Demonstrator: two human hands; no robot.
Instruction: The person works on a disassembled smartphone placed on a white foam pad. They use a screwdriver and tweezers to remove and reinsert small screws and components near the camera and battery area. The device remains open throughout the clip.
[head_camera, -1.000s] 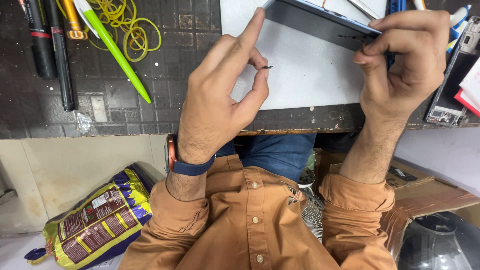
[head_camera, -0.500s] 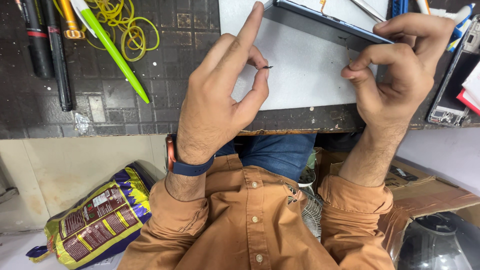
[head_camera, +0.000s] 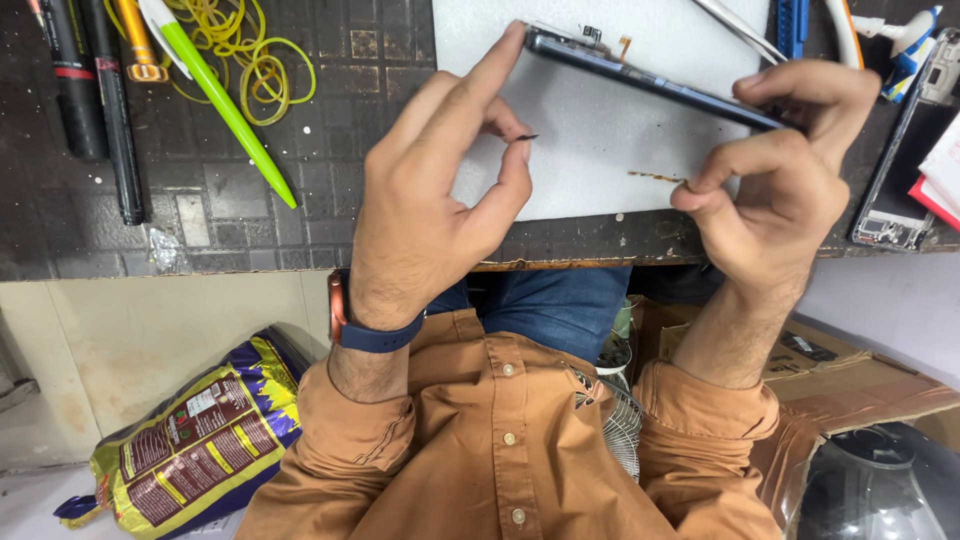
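Note:
A dark blue phone (head_camera: 650, 80) is held on its edge, tilted, above a white mat (head_camera: 590, 150) on the dark tiled table. My left hand (head_camera: 430, 210) pinches a tiny dark sliver (head_camera: 527, 137) between thumb and middle finger, and its outstretched index finger touches the phone's left end. My right hand (head_camera: 790, 180) grips the phone's right end with its upper fingers. Its thumb is lower, and a thin brown strip (head_camera: 655, 177) sticks out beside the thumb tip.
A green pen (head_camera: 225, 100), yellow rubber bands (head_camera: 255, 50) and black markers (head_camera: 95, 90) lie at the left. An opened phone (head_camera: 895, 160) and a blue tool (head_camera: 790, 20) are at the right. A snack bag (head_camera: 190, 440) and a cardboard box (head_camera: 850, 370) sit below the table edge.
My right thumb has come down off the phone's end, and the thin brown strip now shows beside it. The left hand keeps its pinch and its index finger on the phone.

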